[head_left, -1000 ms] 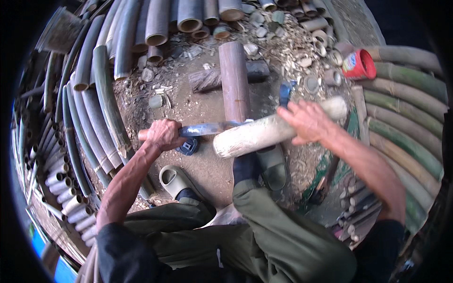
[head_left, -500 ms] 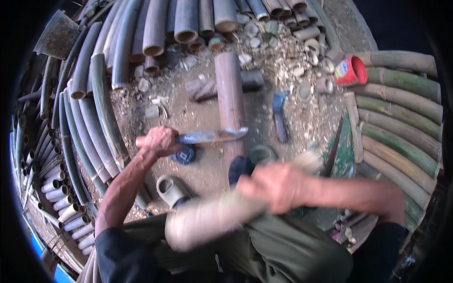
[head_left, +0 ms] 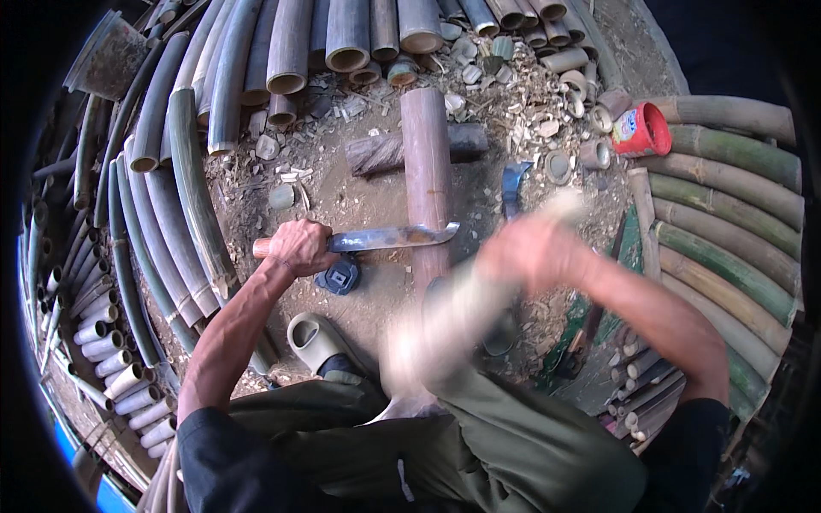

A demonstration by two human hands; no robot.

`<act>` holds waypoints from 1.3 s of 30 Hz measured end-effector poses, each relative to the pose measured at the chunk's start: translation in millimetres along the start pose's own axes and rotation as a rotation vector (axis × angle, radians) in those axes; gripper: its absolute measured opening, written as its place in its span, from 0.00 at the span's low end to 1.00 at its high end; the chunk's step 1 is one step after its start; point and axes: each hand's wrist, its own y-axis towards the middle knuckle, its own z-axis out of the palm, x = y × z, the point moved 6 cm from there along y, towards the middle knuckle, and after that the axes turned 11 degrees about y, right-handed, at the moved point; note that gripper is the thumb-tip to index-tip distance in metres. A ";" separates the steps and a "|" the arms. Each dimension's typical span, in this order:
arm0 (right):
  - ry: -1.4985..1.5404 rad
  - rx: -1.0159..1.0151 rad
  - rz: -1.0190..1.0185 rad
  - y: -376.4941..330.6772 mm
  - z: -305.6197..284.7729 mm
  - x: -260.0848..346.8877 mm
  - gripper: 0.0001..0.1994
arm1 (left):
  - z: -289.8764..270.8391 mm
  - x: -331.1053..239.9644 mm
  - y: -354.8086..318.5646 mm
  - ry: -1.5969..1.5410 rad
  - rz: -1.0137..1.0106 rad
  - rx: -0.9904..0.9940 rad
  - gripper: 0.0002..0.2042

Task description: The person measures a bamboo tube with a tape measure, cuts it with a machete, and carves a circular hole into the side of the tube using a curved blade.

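My left hand (head_left: 298,246) is closed round the wooden handle of a long knife (head_left: 385,238) with a hooked tip. Its blade lies across a brownish bamboo pole (head_left: 426,162) that runs away from me, propped at its far part on a dark short log (head_left: 376,154). My right hand (head_left: 526,255) grips a pale, club-shaped wooden piece (head_left: 445,329), smeared by motion. The club's thick end hangs low over my lap and its thinner end sticks out past the hand. Part of the pole's near end is hidden behind the club.
Bamboo poles stand in rows at the far side (head_left: 346,43), left (head_left: 195,179) and right (head_left: 727,188). Wood chips (head_left: 530,94) litter the ground. A red tub (head_left: 641,130), a blue-bladed tool (head_left: 513,181), a dark blue round object (head_left: 339,275) and a sandalled foot (head_left: 321,342) are near.
My right hand has moved up and away from me with the club, its thick end swinging rightward. The knife stays across the pole in my left hand. The view has shifted slightly.
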 end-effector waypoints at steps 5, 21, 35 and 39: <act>-0.070 0.100 0.392 16.7 -12.5 41.3 0.39 | -1.6 5.2 -2.8 -0.039 0.022 0.084 0.18; 0.243 -0.094 0.526 -54.4 13.4 72.1 0.41 | 18.5 -57.6 -59.5 -0.148 -0.093 -0.314 0.25; 0.790 -0.712 1.079 -161.6 -15.1 1.9 0.43 | -54.6 23.7 58.8 -0.326 -0.025 -0.216 0.38; 0.880 -0.772 1.060 -155.1 -29.5 -15.7 0.45 | -84.0 22.7 81.0 -0.082 -0.029 -0.030 0.38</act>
